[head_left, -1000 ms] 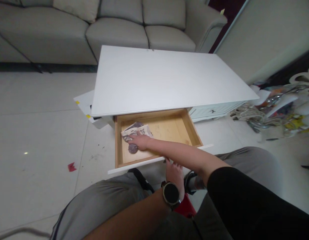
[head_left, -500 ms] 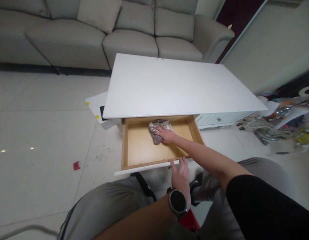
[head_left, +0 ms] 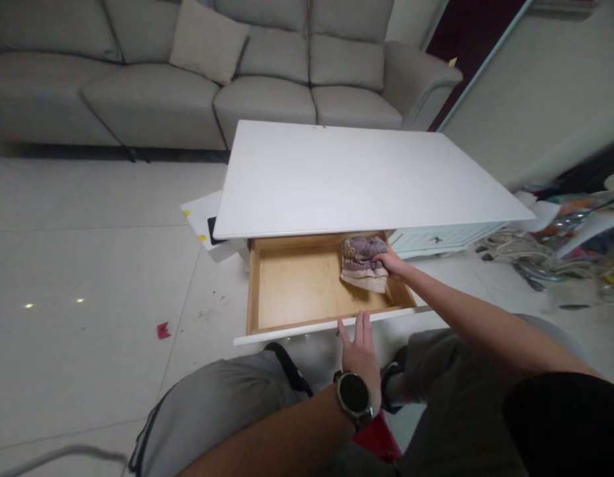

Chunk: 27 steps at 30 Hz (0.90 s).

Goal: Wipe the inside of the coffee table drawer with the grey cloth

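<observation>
A purple-brown and cream patterned cloth (head_left: 363,262) is bunched in my right hand (head_left: 392,262), whose fingers are closed on its right side. The hand is at the right end of the pulled-out wooden drawer (head_left: 291,281), and the cloth hangs with its pale lower part over the drawer floor. My left hand (head_left: 360,351), with a watch (head_left: 354,394) on the wrist, rests at the drawer's white front edge. Its fingers are stretched and spread against the top of that edge, near a small knob that is mostly hidden.
Above the drawer extends a white tabletop (head_left: 366,175). A second drawer (head_left: 436,240) to the right is closed. Behind stands a grey sofa (head_left: 267,99). Cables and clutter (head_left: 525,255) lie on the right. A white box (head_left: 204,215) and a red scrap (head_left: 163,330) are at left.
My right hand has moved right across the drawer; it lay spread on the cloth and now grips it, the cloth lifted and shifted right. My left hand stays at the drawer front. The view tilted slightly.
</observation>
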Available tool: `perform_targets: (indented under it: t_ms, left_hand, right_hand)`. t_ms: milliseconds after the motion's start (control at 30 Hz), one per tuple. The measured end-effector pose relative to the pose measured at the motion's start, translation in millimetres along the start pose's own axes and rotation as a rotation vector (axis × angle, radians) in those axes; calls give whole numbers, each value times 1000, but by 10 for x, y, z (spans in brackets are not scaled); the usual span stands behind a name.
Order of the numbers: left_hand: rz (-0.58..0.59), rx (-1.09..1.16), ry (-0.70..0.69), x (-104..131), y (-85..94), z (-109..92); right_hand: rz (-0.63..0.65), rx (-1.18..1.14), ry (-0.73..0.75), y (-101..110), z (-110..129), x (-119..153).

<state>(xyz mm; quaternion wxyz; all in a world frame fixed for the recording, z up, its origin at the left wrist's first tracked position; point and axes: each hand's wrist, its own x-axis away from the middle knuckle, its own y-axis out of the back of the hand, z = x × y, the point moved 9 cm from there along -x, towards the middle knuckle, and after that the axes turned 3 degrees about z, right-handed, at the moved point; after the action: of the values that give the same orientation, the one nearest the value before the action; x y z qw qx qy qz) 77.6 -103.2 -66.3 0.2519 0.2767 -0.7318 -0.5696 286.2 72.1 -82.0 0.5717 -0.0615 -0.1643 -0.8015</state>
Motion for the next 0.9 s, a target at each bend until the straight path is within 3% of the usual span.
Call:
perform_targets:
  t_ms: [133, 233, 367, 500, 667, 900]
  left_hand:
    - [0, -15, 10, 4, 36, 80]
    - [20, -38, 56, -4, 69, 124]
    - [76, -138, 77, 2, 89, 111]
    - [154, -224, 62, -22, 110, 71]
    - [258, -235, 77, -118, 225, 45]
    - [265, -160, 83, -269, 374, 64]
  right_hand:
    - [39, -301, -127, 75, 93, 329]
    - [50, -372, -113, 225, 220, 527]
    - [38, -464, -155, 466, 223, 682]
    - [-43, -601, -39, 673, 310, 708]
    - [-91, -685, 71, 789, 515, 769]
    - [-65, -669, 133, 999, 627, 1039]
